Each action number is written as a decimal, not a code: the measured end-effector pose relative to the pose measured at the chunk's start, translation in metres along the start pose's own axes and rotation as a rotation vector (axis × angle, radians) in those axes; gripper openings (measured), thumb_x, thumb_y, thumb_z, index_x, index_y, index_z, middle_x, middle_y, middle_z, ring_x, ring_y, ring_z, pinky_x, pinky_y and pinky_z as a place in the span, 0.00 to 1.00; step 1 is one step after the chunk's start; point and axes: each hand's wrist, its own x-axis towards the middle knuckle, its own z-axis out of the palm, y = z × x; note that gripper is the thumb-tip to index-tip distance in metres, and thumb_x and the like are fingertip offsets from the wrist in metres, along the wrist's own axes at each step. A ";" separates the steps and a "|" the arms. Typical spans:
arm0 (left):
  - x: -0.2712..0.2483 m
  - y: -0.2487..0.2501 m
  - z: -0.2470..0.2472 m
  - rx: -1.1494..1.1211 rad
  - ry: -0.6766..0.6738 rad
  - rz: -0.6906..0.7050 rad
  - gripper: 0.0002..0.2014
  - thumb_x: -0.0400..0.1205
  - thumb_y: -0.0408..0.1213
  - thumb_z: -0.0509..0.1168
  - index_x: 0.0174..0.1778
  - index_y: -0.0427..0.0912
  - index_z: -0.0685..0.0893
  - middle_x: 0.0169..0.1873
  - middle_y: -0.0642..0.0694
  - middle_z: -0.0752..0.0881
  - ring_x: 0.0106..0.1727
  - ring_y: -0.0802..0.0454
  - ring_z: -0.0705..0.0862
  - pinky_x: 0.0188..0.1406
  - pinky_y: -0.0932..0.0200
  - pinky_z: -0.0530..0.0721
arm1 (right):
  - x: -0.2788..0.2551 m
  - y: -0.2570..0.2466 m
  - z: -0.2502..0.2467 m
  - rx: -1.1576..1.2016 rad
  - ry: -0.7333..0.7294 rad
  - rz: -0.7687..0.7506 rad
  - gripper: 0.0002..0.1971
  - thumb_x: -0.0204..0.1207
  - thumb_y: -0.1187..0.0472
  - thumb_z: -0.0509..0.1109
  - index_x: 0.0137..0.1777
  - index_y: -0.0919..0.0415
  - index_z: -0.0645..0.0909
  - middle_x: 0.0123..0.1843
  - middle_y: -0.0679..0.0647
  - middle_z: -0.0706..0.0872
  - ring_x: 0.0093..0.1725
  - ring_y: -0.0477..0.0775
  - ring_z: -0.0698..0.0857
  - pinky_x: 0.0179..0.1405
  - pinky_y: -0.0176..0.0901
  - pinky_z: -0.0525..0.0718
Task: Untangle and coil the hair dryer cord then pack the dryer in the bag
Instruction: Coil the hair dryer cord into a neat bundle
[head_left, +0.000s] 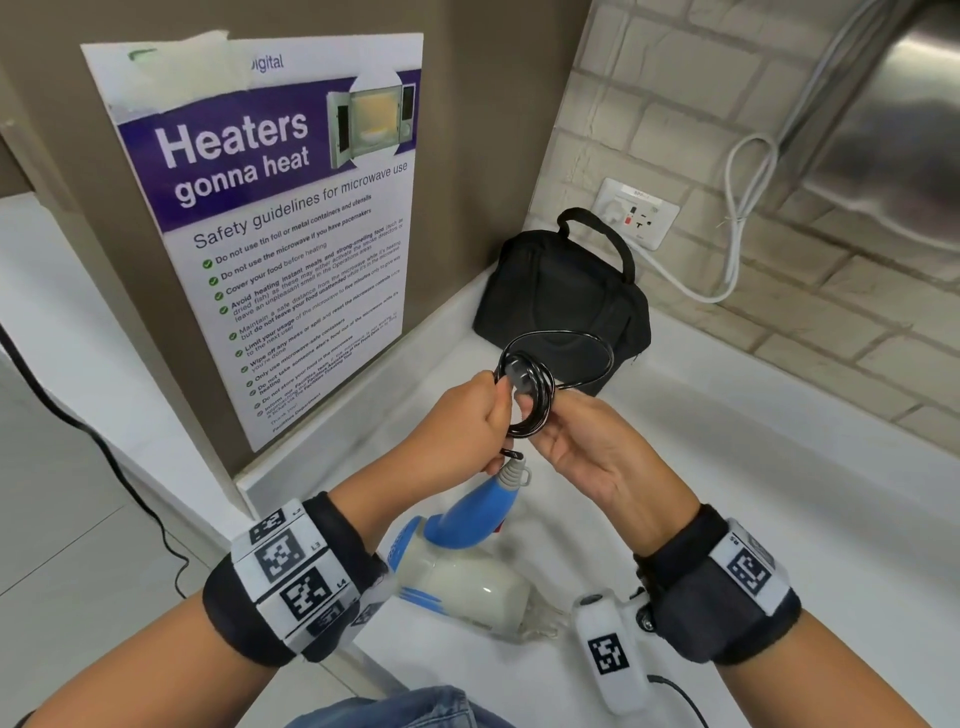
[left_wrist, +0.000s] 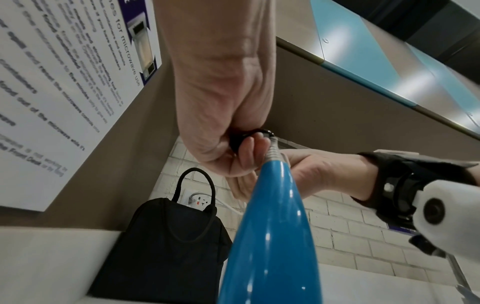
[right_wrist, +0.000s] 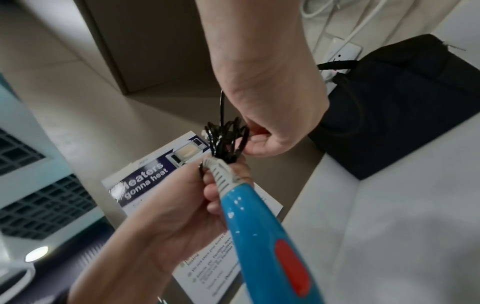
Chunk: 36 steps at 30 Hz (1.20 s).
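Behind fingers (head_left: 501, 410), cord (head_left: 535, 395) partly hidden

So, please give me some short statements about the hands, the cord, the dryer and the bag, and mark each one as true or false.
1. Both the left hand and the right hand hold the black cord. True.
2. The hair dryer is already inside the black bag. False: it lies on the counter, near the wrists.
3. The dryer handle is blue. True.
4. The cord is stretched out straight. False: it is gathered in loops between the hands.
5. The bag lies on the floor. False: it stands on the counter in the corner.
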 end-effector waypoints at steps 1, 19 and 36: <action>0.000 0.000 0.000 -0.004 -0.007 0.001 0.14 0.88 0.43 0.46 0.44 0.39 0.69 0.28 0.47 0.77 0.22 0.55 0.76 0.27 0.62 0.78 | 0.000 0.000 -0.001 -0.015 -0.031 -0.006 0.06 0.76 0.73 0.66 0.40 0.67 0.83 0.31 0.53 0.87 0.30 0.42 0.86 0.31 0.31 0.85; 0.012 -0.008 -0.008 0.082 0.043 0.013 0.10 0.85 0.35 0.48 0.46 0.37 0.72 0.26 0.43 0.80 0.19 0.54 0.77 0.22 0.62 0.76 | -0.005 -0.011 -0.011 -0.199 -0.393 0.002 0.19 0.73 0.56 0.74 0.60 0.66 0.80 0.55 0.59 0.85 0.56 0.53 0.84 0.55 0.43 0.84; 0.007 -0.003 -0.003 0.263 0.082 0.071 0.12 0.88 0.44 0.47 0.45 0.40 0.66 0.34 0.47 0.76 0.31 0.56 0.77 0.26 0.64 0.72 | -0.011 -0.017 0.007 -0.366 -0.341 0.058 0.10 0.78 0.67 0.68 0.34 0.61 0.81 0.36 0.54 0.87 0.40 0.51 0.88 0.42 0.44 0.88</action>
